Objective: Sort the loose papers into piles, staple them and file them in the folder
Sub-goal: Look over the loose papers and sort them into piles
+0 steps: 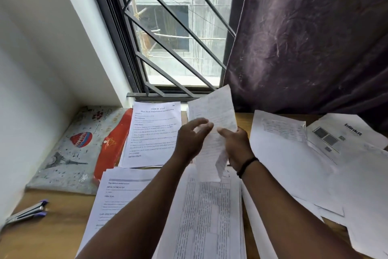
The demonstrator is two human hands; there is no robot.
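White handwritten sheet (pixel 212 130) is held up over the wooden desk (pixel 52 235), pinched at its right edge by the right hand (pixel 235 145); the left hand (pixel 192 139) reaches in with loosely curled fingers, contact unclear (writing too blurred to read). Below lies a printed table stack (pixel 207 216), partly covered by both forearms, with typed pages (pixel 153 132) behind. Loose papers (pixel 294 153) run off frame to the right; patterned folder (pixel 69 149) and stapler (pixel 27 212) lie left.

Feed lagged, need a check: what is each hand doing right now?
Left hand: open, fingers beside the handwritten sheet, no grip.
Right hand: holding that sheet.
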